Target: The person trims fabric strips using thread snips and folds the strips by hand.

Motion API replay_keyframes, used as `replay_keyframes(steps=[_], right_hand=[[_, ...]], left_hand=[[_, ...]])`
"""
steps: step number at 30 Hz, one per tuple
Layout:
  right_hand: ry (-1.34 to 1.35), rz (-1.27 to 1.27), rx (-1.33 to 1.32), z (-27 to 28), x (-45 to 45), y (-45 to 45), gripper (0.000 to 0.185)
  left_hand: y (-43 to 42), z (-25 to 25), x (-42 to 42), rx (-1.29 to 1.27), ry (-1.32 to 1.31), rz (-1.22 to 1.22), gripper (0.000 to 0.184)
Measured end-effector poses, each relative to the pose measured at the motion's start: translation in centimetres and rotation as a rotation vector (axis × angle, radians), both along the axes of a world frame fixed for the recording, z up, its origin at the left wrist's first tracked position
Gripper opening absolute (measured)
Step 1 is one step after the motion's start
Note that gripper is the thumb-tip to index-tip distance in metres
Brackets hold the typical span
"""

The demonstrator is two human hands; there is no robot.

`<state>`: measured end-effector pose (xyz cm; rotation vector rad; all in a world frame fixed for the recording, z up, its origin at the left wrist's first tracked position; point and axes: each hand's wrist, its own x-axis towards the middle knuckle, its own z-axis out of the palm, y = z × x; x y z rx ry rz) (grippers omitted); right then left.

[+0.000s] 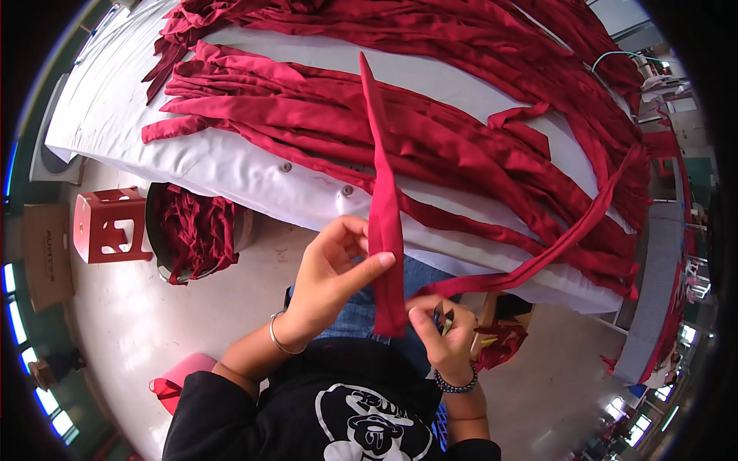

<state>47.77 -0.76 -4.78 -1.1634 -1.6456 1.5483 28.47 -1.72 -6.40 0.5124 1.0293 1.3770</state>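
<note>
My left hand [327, 273] is closed on a dark red fabric strip [386, 207], with the thumb across its front and the fingers behind. The strip's pointed end reaches up over the table, and its lower end hangs in front of my lap. My right hand [444, 349] is curled beside that lower end, holding what look like small thread snips [445, 319] with dark pointed tips. Another length of red strip [530, 269] runs from near my right fingers up to the right onto the table. Whether both lengths are one piece, I cannot tell.
Long bundles of red strips [307, 107] lie across the white-covered table [100, 127]. At left on the floor stand a bin [157, 250] full of red fabric, a red plastic stool [96, 227] and a cardboard box [46, 253]. More red scraps [500, 346] are low at right.
</note>
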Motion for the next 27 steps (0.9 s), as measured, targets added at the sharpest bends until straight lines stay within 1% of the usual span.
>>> replay_keyframes(steps=[1,3,5,6,7,9,10,11,13,14,15,17,18,19,21,22,24,25,26,27], right_hand=[[0.016,-0.059,0.042,-0.3,-0.5,0.4,0.015],[0.119,-0.149,-0.046,-1.0,-1.2,1.6,0.024],[0.098,-0.117,-0.106,0.1,-2.2,3.5,0.033],[0.188,-0.126,-0.103,-0.5,-2.8,4.2,0.036],[0.224,-0.159,-0.117,-1.0,-3.3,4.7,0.033],[0.236,-0.206,-0.236,-0.3,-4.1,5.7,0.030],[0.265,-0.192,-0.320,0.1,-4.1,5.8,0.024],[0.267,-0.184,-0.322,-0.1,-4.0,5.8,0.024],[0.185,-0.207,-0.331,-0.5,-3.7,5.0,0.019],[0.208,-0.236,-0.269,-0.3,-3.9,4.4,0.016],[0.209,-0.230,-0.271,-0.3,-3.7,3.9,0.016],[0.154,-0.239,-0.183,-0.3,-3.2,2.8,0.015],[0.106,-0.190,-0.025,-0.8,-2.9,2.4,0.013],[0.063,-0.147,0.023,-0.6,-2.6,2.0,0.011],[-0.007,-0.045,0.116,-0.1,-2.0,1.4,0.009],[-0.011,-0.002,0.143,0.1,-2.0,1.4,0.007],[-0.007,0.014,0.165,-0.1,-1.6,1.6,0.007],[-0.006,0.024,0.182,-0.3,-1.3,1.6,0.007],[0.012,-0.036,0.166,-0.7,-1.0,1.8,0.010],[0.114,-0.148,0.181,-1.0,-1.2,1.9,0.016]], left_hand=[[-0.4,0.1,0.0,-0.002,0.000,-0.001,0.028],[-1.3,0.7,0.3,-0.002,0.088,-0.156,0.032],[-1.8,0.3,0.8,0.069,0.199,-0.216,0.035],[-2.0,0.2,0.8,0.077,0.212,-0.251,0.035],[-2.1,0.0,0.8,0.086,0.225,-0.282,0.036],[-2.7,-0.4,0.6,0.097,0.226,-0.324,0.037],[-2.9,-0.5,0.4,0.103,0.227,-0.361,0.039],[-2.8,-0.5,0.0,0.101,0.230,-0.353,0.039],[-2.5,-0.2,-0.8,0.080,0.232,-0.390,0.041],[-2.3,-0.8,-1.0,0.109,0.157,-0.329,0.043],[-2.1,-1.0,-1.4,0.138,0.106,-0.303,0.043],[-1.2,-0.8,-1.1,0.075,0.072,-0.129,0.041],[-0.6,-0.3,-1.2,0.044,0.107,-0.070,0.036],[0.1,0.9,-1.0,0.040,0.142,-0.004,0.034],[1.0,0.8,-1.1,0.062,0.281,0.062,0.030],[1.0,0.9,-1.2,0.065,0.282,0.064,0.030],[1.0,1.3,-1.2,0.042,0.163,0.033,0.024],[0.8,1.4,-0.7,0.078,0.149,0.039,0.019],[0.4,1.5,-0.6,0.141,0.229,-0.019,0.017],[0.1,1.7,-0.5,0.205,0.306,-0.079,0.016]])
